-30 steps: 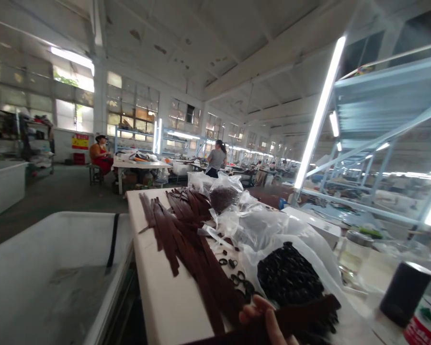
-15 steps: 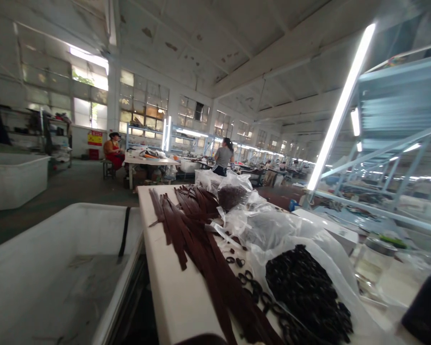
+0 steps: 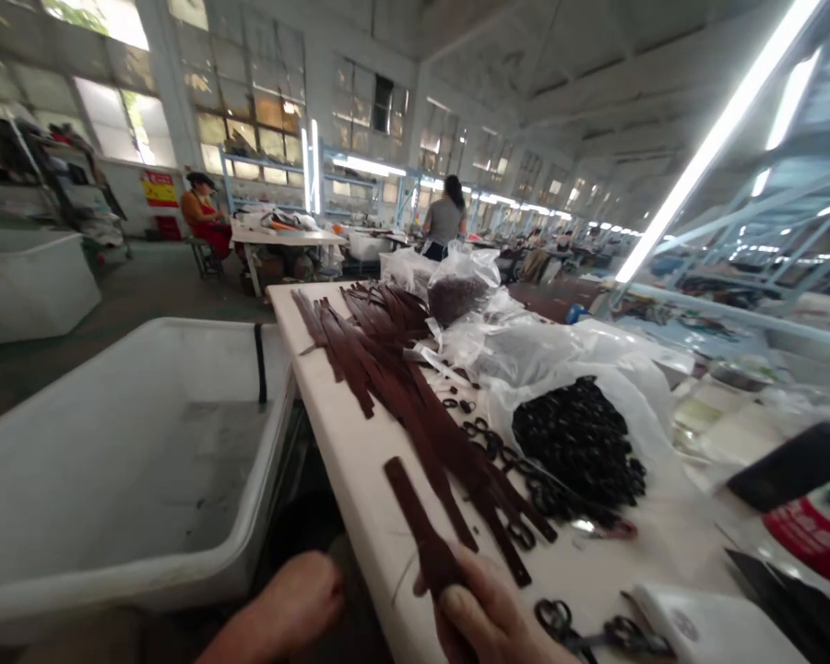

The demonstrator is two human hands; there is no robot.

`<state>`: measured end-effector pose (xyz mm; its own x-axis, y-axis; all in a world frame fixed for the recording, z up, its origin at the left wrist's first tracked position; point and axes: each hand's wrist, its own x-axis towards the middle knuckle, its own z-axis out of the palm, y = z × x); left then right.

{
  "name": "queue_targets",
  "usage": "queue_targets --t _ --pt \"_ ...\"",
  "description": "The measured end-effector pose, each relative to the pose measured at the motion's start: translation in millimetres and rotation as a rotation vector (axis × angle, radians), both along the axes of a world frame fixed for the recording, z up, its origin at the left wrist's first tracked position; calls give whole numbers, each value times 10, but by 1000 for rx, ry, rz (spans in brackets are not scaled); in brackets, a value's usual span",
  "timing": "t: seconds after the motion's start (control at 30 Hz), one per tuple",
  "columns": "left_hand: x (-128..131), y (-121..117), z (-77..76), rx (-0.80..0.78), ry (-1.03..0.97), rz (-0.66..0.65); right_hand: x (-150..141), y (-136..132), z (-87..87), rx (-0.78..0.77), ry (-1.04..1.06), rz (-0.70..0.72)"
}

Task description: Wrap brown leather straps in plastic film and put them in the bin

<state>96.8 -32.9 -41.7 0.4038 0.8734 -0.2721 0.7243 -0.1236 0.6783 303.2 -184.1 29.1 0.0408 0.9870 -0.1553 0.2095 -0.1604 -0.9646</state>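
My right hand (image 3: pixel 488 609) is closed round a dark brown leather strap (image 3: pixel 415 512), thumb on top, above the table's near edge. The strap's flat end points away from me; its lower end is hidden in the hand. A thin pale thread shows beside it. My left hand (image 3: pixel 301 595) is a blurred, closed fist between the tub and the table; whatever it may hold is hidden. Beyond the right hand lies a pile of brown leather straps (image 3: pixel 415 406). Several black rings (image 3: pixel 484 438) lie beside them, near a clear plastic bag full of black loops (image 3: pixel 574 443).
A large white tub (image 3: pixel 131 323) stands left of the white table (image 3: pixel 338 443). Scissors (image 3: pixel 595 636), a white box (image 3: pixel 712 627), a dark phone (image 3: pixel 795 466) and a glass jar (image 3: pixel 709 406) are on the right. Two people (image 3: pixel 446 221) are farther back.
The view has tipped downward. Both hands have come into view at the bottom, the right one with a strap in it. More of the tabletop's near end shows.
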Motion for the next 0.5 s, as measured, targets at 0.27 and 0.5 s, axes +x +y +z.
queue_targets --t 0.27,0.5 --pt "-231 17 639 -451 -759 -286 -57 158 86 -105 -142 164" --pt "-436 -167 769 -407 -1032 -118 -48 162 -52 -79 137 11"
